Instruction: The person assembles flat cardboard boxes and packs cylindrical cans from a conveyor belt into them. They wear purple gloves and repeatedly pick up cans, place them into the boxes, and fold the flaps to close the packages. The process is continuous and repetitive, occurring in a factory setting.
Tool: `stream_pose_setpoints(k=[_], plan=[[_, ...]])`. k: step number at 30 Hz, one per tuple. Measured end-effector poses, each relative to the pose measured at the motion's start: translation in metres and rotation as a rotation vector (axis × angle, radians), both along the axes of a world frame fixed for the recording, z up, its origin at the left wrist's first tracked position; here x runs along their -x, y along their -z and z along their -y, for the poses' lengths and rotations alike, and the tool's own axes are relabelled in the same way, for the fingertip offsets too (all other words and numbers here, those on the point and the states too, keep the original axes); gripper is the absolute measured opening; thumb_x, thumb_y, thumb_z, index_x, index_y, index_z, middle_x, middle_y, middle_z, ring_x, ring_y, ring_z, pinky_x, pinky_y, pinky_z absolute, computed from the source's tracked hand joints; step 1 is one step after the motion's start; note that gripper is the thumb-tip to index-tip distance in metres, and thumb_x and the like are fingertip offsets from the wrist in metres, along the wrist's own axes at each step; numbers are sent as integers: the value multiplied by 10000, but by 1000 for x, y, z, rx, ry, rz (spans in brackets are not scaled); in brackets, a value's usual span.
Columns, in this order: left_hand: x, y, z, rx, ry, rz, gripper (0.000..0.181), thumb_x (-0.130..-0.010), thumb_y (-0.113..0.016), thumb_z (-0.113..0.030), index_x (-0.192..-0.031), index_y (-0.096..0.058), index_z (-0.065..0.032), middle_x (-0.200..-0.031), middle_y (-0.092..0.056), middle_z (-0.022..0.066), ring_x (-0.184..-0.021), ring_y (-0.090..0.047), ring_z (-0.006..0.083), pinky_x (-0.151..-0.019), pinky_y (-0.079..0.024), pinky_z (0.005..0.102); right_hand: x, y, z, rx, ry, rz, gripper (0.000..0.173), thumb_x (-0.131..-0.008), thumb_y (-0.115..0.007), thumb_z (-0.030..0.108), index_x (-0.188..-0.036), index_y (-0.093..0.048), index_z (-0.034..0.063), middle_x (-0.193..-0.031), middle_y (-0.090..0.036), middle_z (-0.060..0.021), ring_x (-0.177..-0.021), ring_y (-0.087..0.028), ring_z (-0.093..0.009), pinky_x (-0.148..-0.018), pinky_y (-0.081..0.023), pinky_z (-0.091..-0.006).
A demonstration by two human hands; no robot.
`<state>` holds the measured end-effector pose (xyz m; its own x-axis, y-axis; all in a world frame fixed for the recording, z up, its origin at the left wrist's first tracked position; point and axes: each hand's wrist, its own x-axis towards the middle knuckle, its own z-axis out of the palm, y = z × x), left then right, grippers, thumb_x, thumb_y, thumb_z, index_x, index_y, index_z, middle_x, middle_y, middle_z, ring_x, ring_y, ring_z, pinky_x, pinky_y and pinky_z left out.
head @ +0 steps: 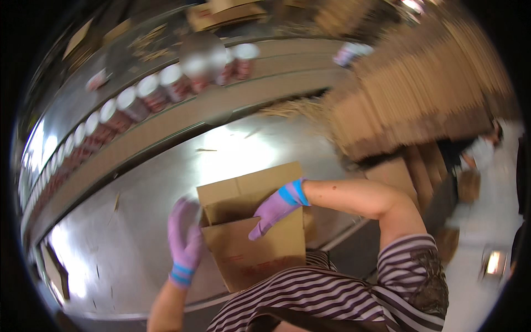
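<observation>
An open-topped cardboard box (257,253) stands upright at the near side of the metal table, close to my body. Faint red printing marks its near wall. My right hand (274,211), in a purple glove with a blue cuff, grips the rim of that wall. Its thumb lies outside, and its fingers are hidden inside the box. Beside the box's left wall is my left hand (185,232), gloved alike, with thumb and fingers spread. Its fingertips are blurred, and whether they touch the cardboard is unclear.
The metal table (141,236) bears scattered cardboard scraps. Beyond it, a conveyor (166,120) carries a row of white-lidded cans (128,99). Stacked flattened cartons (398,99) rise at right, above cardboard scraps (298,108). A person (481,153) is at far right.
</observation>
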<state>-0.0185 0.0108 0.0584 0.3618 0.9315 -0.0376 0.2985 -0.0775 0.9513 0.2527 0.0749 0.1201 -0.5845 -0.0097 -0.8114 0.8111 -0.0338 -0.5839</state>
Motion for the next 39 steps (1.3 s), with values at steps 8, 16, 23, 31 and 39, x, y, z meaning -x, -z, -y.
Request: stream_pose_setpoints(k=[8, 16, 23, 31, 39], plan=[[-132, 22, 127, 986, -351, 704, 468, -1033, -473, -385, -1322, -527, -21, -1255, -603, 110, -1161, -563, 216, -993, -450, 361, -129, -74, 174, -410, 436, -69, 622, -1025, -411, 451, -1470, -389, 17, -1356, -531, -278, -1288, -493, -396, -1103, -366, -425], [-416, 30, 60, 260, 294, 276, 406, -1020, -334, -227, -1248, -596, -17, -1225, -635, 214, -1164, -588, 350, -1018, -433, 380, -282, -131, 272, -931, 839, 482, 493, -977, -473, 441, -1327, -552, 104, -1241, -600, -229, -1086, -608, -410, -961, -476, -456], [-358, 48, 46, -602, 115, -576, 663, -818, -683, -390, -1293, -510, 39, -1336, -493, 273, -1292, -419, 420, -1081, -340, 510, -216, -58, 245, -1666, 1044, 58, 730, -831, -695, 405, -1373, -462, -26, -1328, -528, -244, -1193, -525, -411, -997, -436, -485], [-103, 86, -19, 140, -754, -662, 825, -840, -698, -487, -1404, -402, 37, -1288, -576, 218, -1204, -539, 352, -1047, -417, 430, -82, 65, 133, -1011, 1538, 127, 904, -821, -736, 390, -1513, -268, 46, -1291, -519, -235, -1171, -544, -353, -985, -451, -439], [14, -62, -41, -22, -730, 339, 580, -909, -714, -231, -1365, -437, -1, -1076, -606, 84, -954, -579, 140, -864, -482, 285, -6, -58, 156, -886, 984, -780, 651, -930, -678, 378, -1410, -482, -17, -1237, -611, -137, -1129, -601, -241, -967, -471, -356]])
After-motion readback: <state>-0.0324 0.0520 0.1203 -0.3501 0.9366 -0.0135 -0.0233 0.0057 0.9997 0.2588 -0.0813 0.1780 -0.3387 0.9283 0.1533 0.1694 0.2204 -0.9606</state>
